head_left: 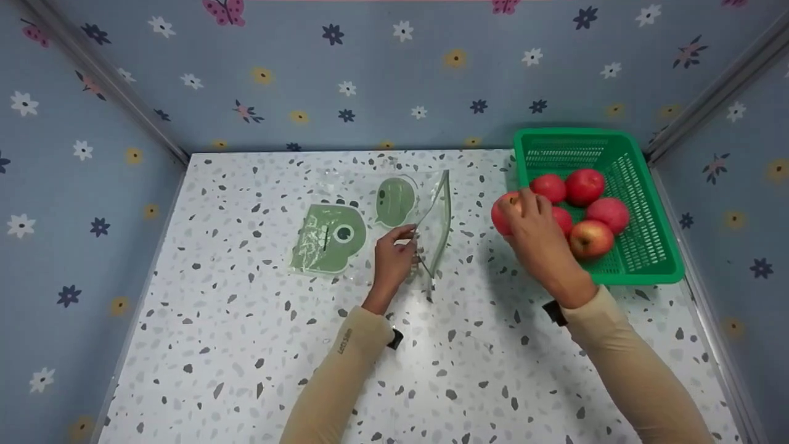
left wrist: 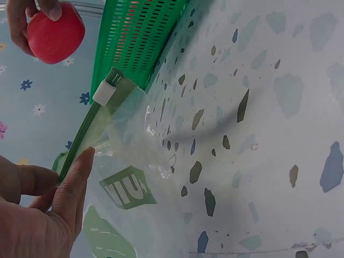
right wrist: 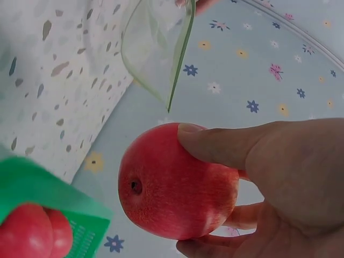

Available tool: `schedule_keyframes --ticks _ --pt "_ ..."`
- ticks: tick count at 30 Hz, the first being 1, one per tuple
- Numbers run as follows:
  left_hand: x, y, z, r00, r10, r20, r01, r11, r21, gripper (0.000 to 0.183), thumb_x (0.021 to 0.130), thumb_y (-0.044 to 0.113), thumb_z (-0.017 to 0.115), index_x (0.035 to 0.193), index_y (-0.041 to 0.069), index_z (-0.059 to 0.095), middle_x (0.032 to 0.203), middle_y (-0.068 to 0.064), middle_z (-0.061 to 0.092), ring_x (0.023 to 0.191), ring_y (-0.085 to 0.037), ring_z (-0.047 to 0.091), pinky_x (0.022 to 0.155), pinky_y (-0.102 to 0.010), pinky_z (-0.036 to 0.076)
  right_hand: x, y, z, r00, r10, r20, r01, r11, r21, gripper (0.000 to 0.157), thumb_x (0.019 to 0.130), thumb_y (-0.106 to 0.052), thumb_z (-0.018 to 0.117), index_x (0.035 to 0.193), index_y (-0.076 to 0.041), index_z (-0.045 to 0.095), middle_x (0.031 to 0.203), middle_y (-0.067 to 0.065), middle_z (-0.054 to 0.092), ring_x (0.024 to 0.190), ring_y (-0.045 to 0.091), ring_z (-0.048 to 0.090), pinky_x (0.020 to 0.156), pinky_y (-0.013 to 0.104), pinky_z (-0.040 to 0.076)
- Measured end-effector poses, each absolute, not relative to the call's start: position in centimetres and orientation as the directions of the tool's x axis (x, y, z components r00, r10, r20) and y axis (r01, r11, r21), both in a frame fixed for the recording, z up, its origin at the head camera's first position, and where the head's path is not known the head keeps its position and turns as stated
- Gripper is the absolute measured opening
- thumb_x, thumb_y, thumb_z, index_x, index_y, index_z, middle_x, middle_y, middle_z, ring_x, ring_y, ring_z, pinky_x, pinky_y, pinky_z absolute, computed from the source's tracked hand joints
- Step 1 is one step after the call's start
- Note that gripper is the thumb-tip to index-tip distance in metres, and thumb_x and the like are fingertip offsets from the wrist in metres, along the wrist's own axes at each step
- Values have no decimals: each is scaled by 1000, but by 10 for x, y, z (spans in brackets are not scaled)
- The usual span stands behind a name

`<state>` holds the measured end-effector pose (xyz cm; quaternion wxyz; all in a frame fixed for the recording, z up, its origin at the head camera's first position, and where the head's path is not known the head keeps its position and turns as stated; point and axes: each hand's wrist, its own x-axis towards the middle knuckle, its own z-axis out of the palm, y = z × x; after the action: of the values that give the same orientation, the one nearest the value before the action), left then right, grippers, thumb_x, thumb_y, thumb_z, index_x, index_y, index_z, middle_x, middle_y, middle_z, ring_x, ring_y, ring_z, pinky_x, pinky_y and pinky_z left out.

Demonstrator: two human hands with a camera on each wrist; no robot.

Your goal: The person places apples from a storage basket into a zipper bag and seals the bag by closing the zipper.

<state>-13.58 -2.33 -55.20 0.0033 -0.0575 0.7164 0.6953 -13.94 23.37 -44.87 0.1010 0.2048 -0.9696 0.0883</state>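
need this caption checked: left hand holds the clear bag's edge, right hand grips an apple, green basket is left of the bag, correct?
Not quite: the green basket is to the right of the clear bag, as the head view shows. The left hand does hold the bag's edge, and the right hand grips an apple.

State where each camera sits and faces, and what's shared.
Head: on the head, facing forward and down over bag and basket; left hand, right hand, sleeves show.
Left wrist: on that wrist, facing the bag's edge; both hands show.
Right wrist: on that wrist, facing the held apple; both hands show, left barely.
Shared by wrist views: bag, basket, apple.
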Motion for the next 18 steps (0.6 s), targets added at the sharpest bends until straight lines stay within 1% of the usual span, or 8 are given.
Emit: schedule_keyframes --ticks 5,9,14,18 --pt "-136 -23 -552 -992 -81 -98 -99 10 995 29 104 -2 60 131 -4 69 115 -20 69 91 -31 77 72 -31 64 -139 220 -457 -887 -387 251 -429 892 -141 52 86 -1 85 129 -3 56 136 32 49 121 53 51 89 59 60" --pt "-136 -23 -553 -992 -81 -98 -99 12 995 29 104 -2 60 132 -4 68 116 -20 69 91 -30 77 72 -31 64 -139 211 -464 -882 -387 267 -437 884 -163 53 84 1 86 128 -4 56 135 31 49 121 53 52 89 61 59" --pt "-136 -22 -552 -992 -85 -97 -98 11 995 29 104 -2 60 132 -2 69 116 -19 69 91 -30 77 72 -30 64 -139 201 -470 -869 -401 289 -461 869 -179 55 82 5 86 127 -3 56 133 31 51 117 52 52 91 60 57" --pt "-136 -22 -552 -992 -89 -91 -93 16 996 29 104 -1 61 131 -2 69 116 -19 69 90 -27 77 71 -29 64 -138 195 -476 -865 -402 299 -468 863 -191 57 81 3 88 128 -3 55 133 30 51 119 52 52 92 59 58"
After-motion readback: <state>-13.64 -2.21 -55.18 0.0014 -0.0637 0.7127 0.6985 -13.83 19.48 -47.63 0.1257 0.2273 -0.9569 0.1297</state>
